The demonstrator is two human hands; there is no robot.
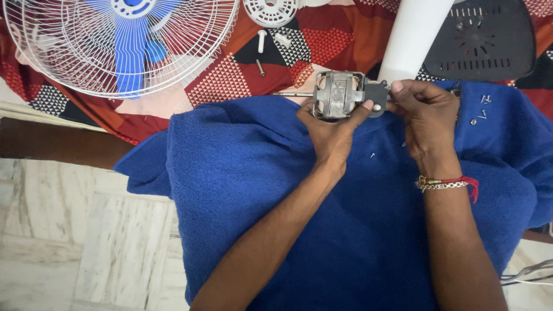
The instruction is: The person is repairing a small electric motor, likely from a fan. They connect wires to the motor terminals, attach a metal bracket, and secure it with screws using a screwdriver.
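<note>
Fan motor (338, 95) sits on the blue towel (299, 219), your left hand (331, 133) clasped around its metal body, your right hand (425, 112) pinching its grey end block (377, 95).

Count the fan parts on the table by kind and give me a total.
Motor, held by both hands: 1
Grille with blue blades: 1
White round cap: 1
White tube: 1
Black cover: 1
Total: 5, not counting loose screws, too small to count.

A single head-worn camera looks steeply down from close above the person's forearms onto a blue towel (322, 230), with a patterned cloth (340, 40) at the far edge and marble floor (75, 242) at left.
</note>
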